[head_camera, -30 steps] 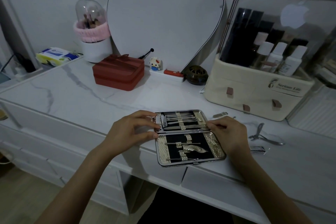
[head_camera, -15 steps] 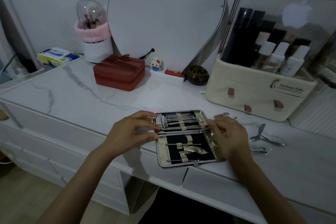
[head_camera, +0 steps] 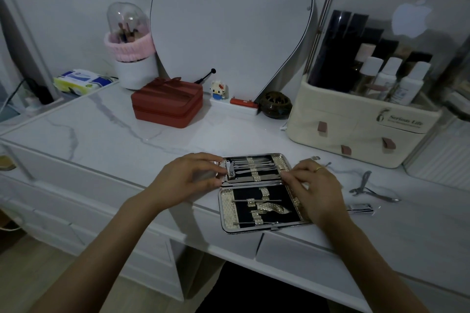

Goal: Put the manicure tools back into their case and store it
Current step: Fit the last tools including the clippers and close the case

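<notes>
White marble-patterned dressing table (head_camera: 96, 140), seen from above, with a curved mirror (head_camera: 229, 20) leaning against the wall behind it. At far right stands a cream cosmetics organiser (head_camera: 356, 129) with a clear lid, holding bottles. Left of the mirror's base lies a red zipped box (head_camera: 167, 104); behind it is a white brush holder (head_camera: 132, 53) with a pink band and a clear dome. A pack of wipes (head_camera: 81, 81) lies at far left. Along the mirror's foot stand a small cat figurine (head_camera: 218, 89) and a dark round jar (head_camera: 275, 104).

The manicure case (head_camera: 259, 192) lies open flat at the table's front edge, its hinge running left to right. The far half holds a row of metal tools under straps, with a nail clipper (head_camera: 231, 170) at its left end; the near half holds a few tools and several unfilled straps.

The left hand (head_camera: 185, 179) grips the left edge of the case's far half between curled fingers and thumb. The right hand (head_camera: 312, 189), a ring on one finger, rests over the case's right edge with fingertips curled at the right end of the tool row; whether it pinches a tool cannot be told.

On the table to the right of the case lie cuticle nippers (head_camera: 368, 188) and, nearer, a flat metal clipper (head_camera: 360, 208), both outside the case.
</notes>
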